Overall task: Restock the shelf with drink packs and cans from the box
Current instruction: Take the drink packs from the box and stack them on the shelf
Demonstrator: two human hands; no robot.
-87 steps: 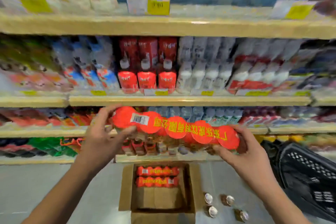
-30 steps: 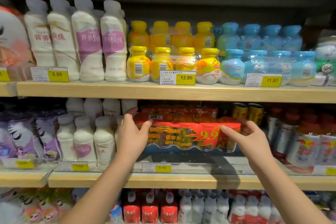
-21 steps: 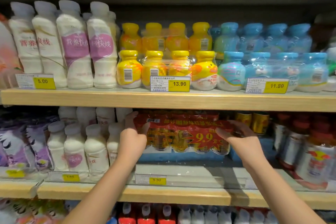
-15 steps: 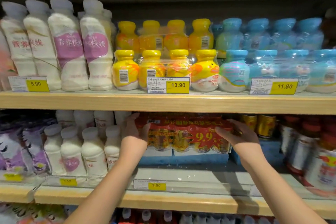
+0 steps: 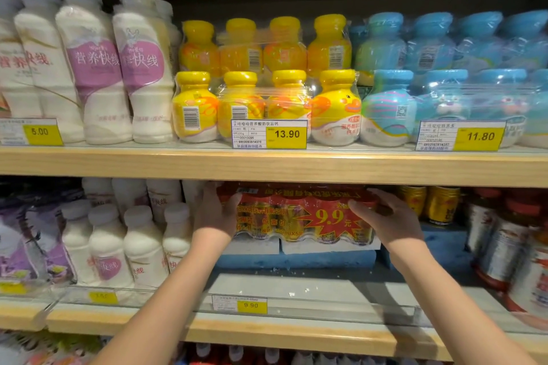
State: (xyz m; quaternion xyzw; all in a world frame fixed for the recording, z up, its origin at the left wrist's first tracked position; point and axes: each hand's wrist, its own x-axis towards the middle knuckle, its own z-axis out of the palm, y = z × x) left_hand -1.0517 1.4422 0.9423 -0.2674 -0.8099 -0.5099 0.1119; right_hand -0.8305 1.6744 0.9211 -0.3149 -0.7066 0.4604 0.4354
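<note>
A red shrink-wrapped drink pack (image 5: 299, 213) with yellow lettering and a "9.9" starburst sits on a white block (image 5: 326, 246), far back on the lower shelf (image 5: 267, 332). The left hand (image 5: 216, 216) and right hand (image 5: 388, 221) grip its ends, fingers curled around it.

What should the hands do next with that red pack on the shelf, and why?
Probably let go and draw back. The left hand and right hand hold the ends of the red pack, which already seems to rest on the white block, level, between the white bottles and the gold cans.
</note>
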